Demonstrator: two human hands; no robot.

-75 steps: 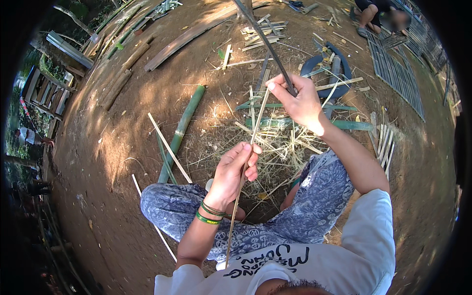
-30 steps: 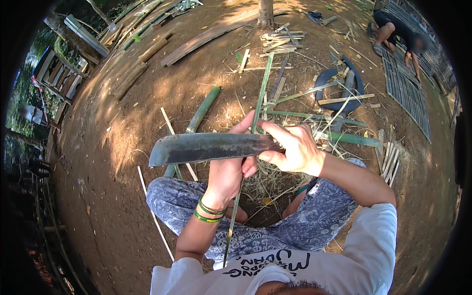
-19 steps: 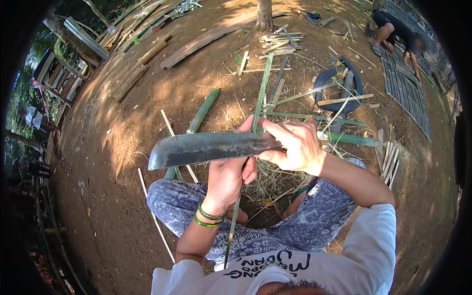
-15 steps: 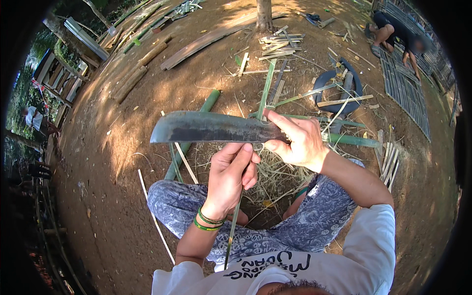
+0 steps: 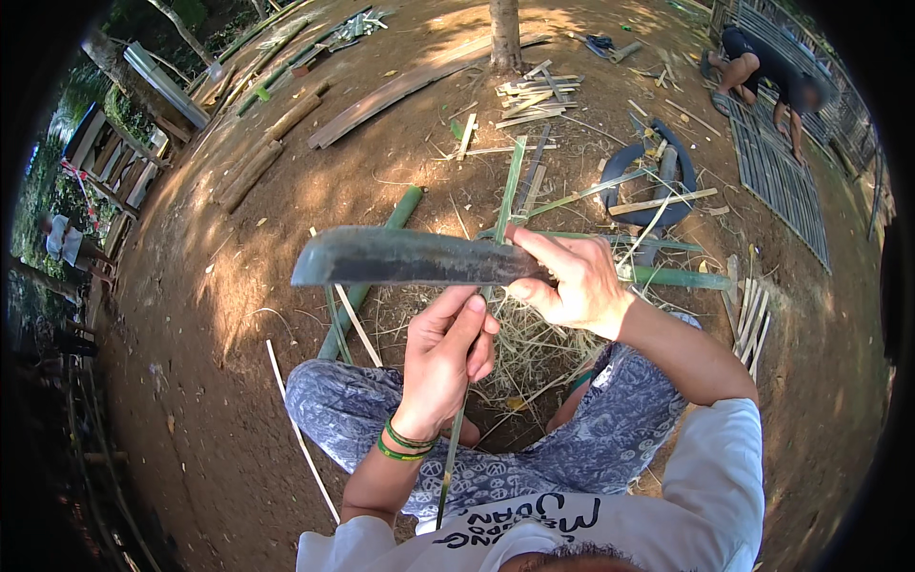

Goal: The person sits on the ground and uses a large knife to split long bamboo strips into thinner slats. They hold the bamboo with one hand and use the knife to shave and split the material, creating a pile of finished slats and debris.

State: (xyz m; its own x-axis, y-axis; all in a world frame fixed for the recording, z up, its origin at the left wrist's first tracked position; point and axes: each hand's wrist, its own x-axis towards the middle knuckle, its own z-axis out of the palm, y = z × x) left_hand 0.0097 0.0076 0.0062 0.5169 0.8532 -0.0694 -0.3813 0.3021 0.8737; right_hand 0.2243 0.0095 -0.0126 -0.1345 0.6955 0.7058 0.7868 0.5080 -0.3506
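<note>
My right hand point(image 5: 577, 286) is closed round the handle end of a machete point(image 5: 400, 259), its index finger laid along the blade's back. The broad, dark-stained blade points left, nearly level across my view. Just below the blade, my left hand point(image 5: 440, 353) pinches a thin green bamboo strip point(image 5: 449, 467) between thumb and fingers. That strip runs down past my wrist to my lap. Its upper end meets the underside of the blade, and the exact contact is hidden there. Behind the blade, a longer green bamboo strip point(image 5: 511, 186) stretches away from me.
Shavings point(image 5: 534, 343) lie between my legs. A green bamboo pole point(image 5: 404, 205) is at the left, another bamboo piece point(image 5: 681, 277) at the right. Beyond are a black rubber ring point(image 5: 610, 195), split sticks point(image 5: 538, 95) and a tree trunk point(image 5: 505, 38). Another person point(image 5: 762, 67) bends over a slatted bamboo panel point(image 5: 782, 191).
Both hands and the machete sit slightly lower in the picture, as does most of the background. The grips on the machete and the strip look the same.
</note>
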